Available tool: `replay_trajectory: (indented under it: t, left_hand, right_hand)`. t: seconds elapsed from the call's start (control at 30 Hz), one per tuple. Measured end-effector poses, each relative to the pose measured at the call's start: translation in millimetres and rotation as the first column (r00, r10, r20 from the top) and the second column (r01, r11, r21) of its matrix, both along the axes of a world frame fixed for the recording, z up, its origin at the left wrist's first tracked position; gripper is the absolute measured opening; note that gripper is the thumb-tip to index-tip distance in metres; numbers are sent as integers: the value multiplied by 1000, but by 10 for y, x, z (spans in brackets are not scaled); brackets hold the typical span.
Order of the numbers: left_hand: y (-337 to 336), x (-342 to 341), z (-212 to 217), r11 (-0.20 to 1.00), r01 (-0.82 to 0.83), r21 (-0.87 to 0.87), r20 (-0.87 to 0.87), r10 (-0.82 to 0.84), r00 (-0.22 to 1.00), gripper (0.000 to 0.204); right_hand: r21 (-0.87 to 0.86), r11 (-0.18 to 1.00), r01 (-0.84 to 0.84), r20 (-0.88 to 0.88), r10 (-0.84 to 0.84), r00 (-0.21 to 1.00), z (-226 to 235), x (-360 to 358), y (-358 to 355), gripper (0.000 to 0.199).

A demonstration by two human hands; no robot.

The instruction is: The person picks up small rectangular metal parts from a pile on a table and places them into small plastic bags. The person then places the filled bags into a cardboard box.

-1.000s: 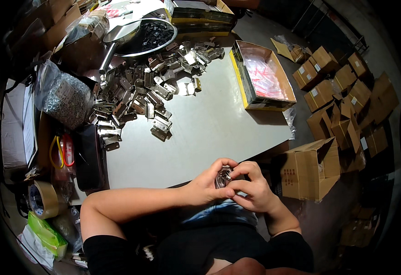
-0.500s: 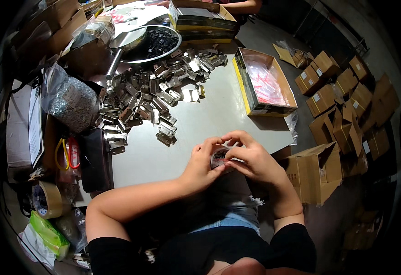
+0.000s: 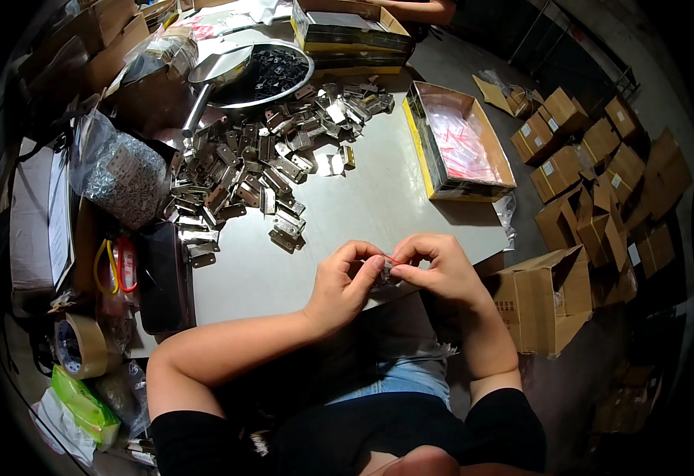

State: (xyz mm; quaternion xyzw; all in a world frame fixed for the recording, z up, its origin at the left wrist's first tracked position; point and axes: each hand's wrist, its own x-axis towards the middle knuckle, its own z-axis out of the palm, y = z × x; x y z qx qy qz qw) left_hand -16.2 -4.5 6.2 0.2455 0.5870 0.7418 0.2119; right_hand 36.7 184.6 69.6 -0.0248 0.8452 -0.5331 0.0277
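Observation:
Close together over the table's front edge, both my hands pinch a small clear zip bag (image 3: 385, 274) with a red seal strip along its top. My left hand (image 3: 341, 282) grips the bag's left side between thumb and fingers. On the other side, my right hand (image 3: 444, 268) pinches the red strip. Something dark shows inside the bag, too small to make out. Beyond my hands, to the left, lies a heap of small metal hinges or brackets (image 3: 272, 163). An open carton (image 3: 422, 170) of similar red-striped bags stands at the right of the table.
A metal bowl (image 3: 313, 79) of black pieces, with a scoop (image 3: 224, 65), stands at the back. Along the left are a bag of screws (image 3: 121, 170), a black case (image 3: 164, 278) and a tape roll (image 3: 85, 345). Cardboard boxes (image 3: 545, 297) fill the floor on the right.
The bag was held open in a round shape between spread, curved fingers. Now its mouth is drawn flat, and both hands pinch close together at the red strip.

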Motion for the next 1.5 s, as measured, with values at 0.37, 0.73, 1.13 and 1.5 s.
replay_trajectory:
  t: [0.37,0.73,1.13,1.5]
  left_hand:
    - [-17,27,-38,996,-83,23,-131,85,988,13]
    - [6,84,-48,996,-38,81,-36,41,998,7]
    - [61,101,-24,993,47,109,-44,-42,998,9]
    - [2,70,-168,995,78,63,-67,-74,995,13]
  right_hand:
    - [142,985,-99,-160,122,980,-57,-53,-164,16]
    - [163,986,39,-116,-20,993,-126,454,131,16]
    - [102,206,973,-568,-791,226,-83,1755,1992,13]
    - [714,529,459,-391,-242,888,72,-887,1692,20]
